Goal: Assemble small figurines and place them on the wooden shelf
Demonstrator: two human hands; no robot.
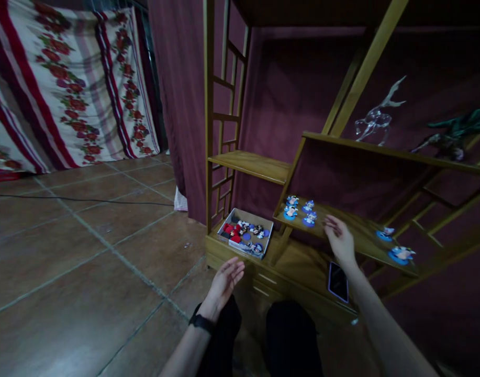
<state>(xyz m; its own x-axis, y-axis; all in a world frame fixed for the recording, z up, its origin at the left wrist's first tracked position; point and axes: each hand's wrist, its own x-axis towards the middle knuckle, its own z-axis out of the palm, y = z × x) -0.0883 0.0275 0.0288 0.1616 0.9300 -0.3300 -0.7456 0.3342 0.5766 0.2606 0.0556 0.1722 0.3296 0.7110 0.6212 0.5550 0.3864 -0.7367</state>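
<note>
Right hand [339, 240] hovers open, fingers spread, over shelf [357, 230] just beside four blue figurines [300, 209], left hand [226, 280] open & empty nr box [245, 236] — a careless sweep could prob knock figurines off shelf edge.

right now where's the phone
In the head view the phone lies flat on the lowest wooden ledge, right of centre, just below the right hand and to the right of the cardboard box of small figures.

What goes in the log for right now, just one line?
right hand: open, over shelf by blue figurines | left hand: open, empty | box: figurines inside
</note>
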